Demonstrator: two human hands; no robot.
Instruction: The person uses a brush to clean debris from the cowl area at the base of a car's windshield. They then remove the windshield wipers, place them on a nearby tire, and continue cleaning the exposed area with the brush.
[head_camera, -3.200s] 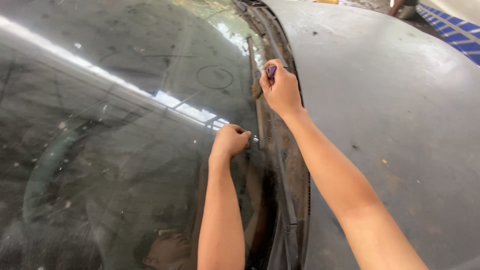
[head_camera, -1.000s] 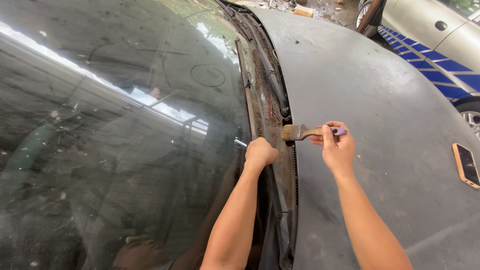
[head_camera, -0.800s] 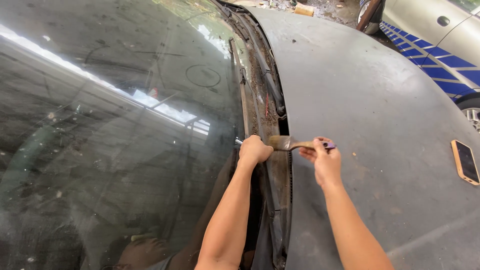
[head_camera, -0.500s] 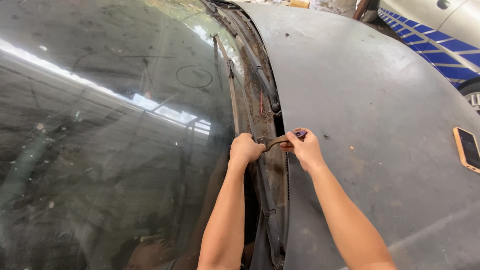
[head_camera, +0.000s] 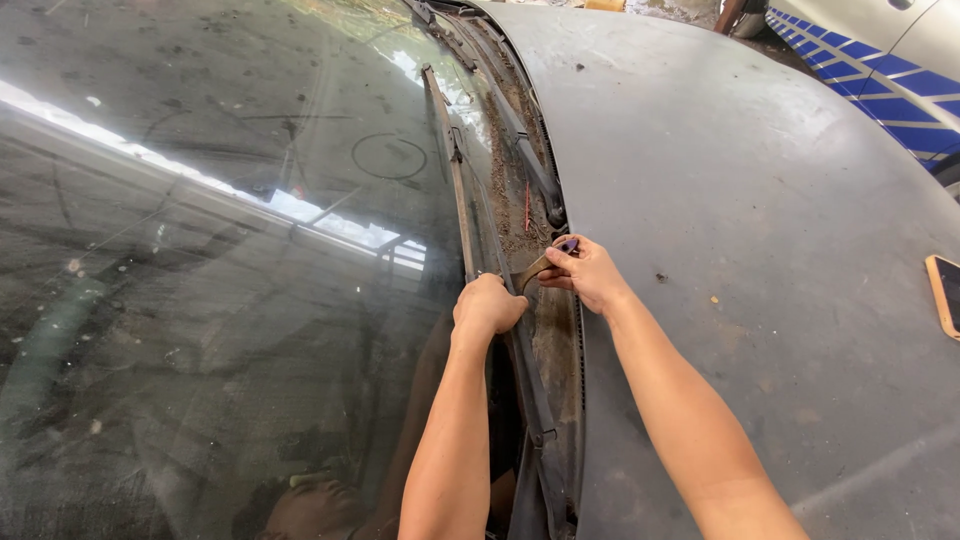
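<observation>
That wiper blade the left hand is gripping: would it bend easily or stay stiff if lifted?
Probably springy, not floppy: the wiper blade runs long, thin and straight up the windshield from the left hand. It likely feels light, being so slender. Its grimy surface, beside the dirt-filled cowl, may be gritty rather than slippery.

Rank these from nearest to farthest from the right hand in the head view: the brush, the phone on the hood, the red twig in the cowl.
1. Brush, held in the right hand.
2. Red twig, just above, in the cowl debris.
3. Phone, far right on the hood.
</observation>
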